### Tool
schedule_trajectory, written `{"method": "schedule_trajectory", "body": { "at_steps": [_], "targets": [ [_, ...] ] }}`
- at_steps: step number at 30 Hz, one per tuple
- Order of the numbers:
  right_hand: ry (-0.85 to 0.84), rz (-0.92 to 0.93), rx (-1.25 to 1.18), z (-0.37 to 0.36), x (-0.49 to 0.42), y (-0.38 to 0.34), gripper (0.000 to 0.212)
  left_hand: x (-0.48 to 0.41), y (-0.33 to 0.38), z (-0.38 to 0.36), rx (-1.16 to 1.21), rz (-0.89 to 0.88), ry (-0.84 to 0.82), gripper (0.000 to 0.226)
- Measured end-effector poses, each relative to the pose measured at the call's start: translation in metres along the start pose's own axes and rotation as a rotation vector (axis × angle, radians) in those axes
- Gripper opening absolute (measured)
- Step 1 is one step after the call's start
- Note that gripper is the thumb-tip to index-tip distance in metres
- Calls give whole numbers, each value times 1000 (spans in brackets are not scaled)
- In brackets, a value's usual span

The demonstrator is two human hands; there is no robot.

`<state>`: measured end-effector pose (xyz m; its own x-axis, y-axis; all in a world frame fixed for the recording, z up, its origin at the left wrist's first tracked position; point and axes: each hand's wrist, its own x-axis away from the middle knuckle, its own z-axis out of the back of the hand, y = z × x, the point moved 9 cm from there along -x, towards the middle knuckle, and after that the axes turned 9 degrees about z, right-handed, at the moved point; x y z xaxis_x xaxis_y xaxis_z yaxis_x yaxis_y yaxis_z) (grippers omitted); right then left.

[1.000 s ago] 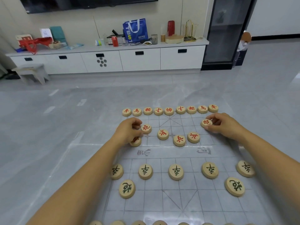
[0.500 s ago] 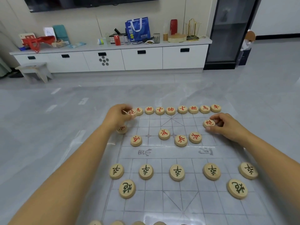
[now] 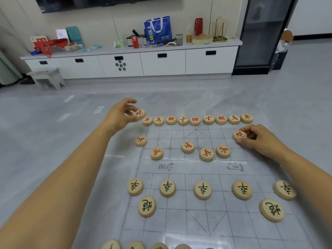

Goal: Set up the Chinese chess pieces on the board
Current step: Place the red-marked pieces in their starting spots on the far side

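Chinese chess pieces, round discs of pale wood with red or black characters, lie on a thin grey gridded board sheet (image 3: 179,221) spread flat on the grey floor tiles (image 3: 45,141).

Left hand (image 3: 120,115): my thumb and fingers curl round one red-marked cannon disc (image 3: 139,113) and grip it at the far left corner of the board, just beside the leftmost disc of the far red row (image 3: 195,120). Whether this disc touches the surface, I cannot tell.

Right hand (image 3: 258,139): my fingertips pinch a second red-marked cannon disc (image 3: 239,135). It sits on the right side of the board, between the far red row and the red soldiers.

Layout, far half:
- The far red row holds nine discs, close together along the far edge.
- Five red-marked soldier discs (image 3: 188,146) form an uneven line. The leftmost soldier disc (image 3: 141,140) sits at the board's left edge, farther from me than the other four.

Layout, near half:
- Five black-marked soldier discs (image 3: 202,189) stand in a spaced row across the board.
- Two black-marked cannon discs lie nearer to me, one at the left (image 3: 147,206) and one at the right (image 3: 271,210).
- Several more wooden discs (image 3: 111,246) are cut off at the lower edge of the view.

Background: a long white low cabinet (image 3: 161,63) stands against the wall, with a blue carrier bag (image 3: 158,30) and a red can (image 3: 135,42) on top.
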<state>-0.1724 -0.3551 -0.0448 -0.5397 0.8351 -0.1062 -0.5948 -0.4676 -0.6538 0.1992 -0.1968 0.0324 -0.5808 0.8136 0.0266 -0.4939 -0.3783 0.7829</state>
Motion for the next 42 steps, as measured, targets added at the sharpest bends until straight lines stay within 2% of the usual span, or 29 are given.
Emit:
{"method": "schedule_trajectory", "body": {
  "at_steps": [4, 9, 14, 18, 22, 26, 42],
  "targets": [
    [0, -3, 13, -1, 0, 0, 33, 8, -7, -19, -165, 2, -99, 50],
    [-9, 19, 4, -1, 1, -3, 28, 20, -9, -76, -252, -42, -254, 53],
    [-6, 31, 15, 0, 1, -3, 29, 21, -12, -84, -253, -20, -304, 60],
    [-4, 30, 21, -1, 1, -2, 32, 24, -17, -84, -252, -15, -270, 61],
    [2, 21, 14, -1, 2, -2, 33, 23, -16, -84, -361, -62, -179, 43],
    [18, 29, 14, 1, 3, -3, 33, 18, -21, -81, -330, -45, -130, 33],
    [75, 15, 10, 4, 6, -5, 30, 16, -26, -81, -297, -39, -108, 37]
  ]
}}
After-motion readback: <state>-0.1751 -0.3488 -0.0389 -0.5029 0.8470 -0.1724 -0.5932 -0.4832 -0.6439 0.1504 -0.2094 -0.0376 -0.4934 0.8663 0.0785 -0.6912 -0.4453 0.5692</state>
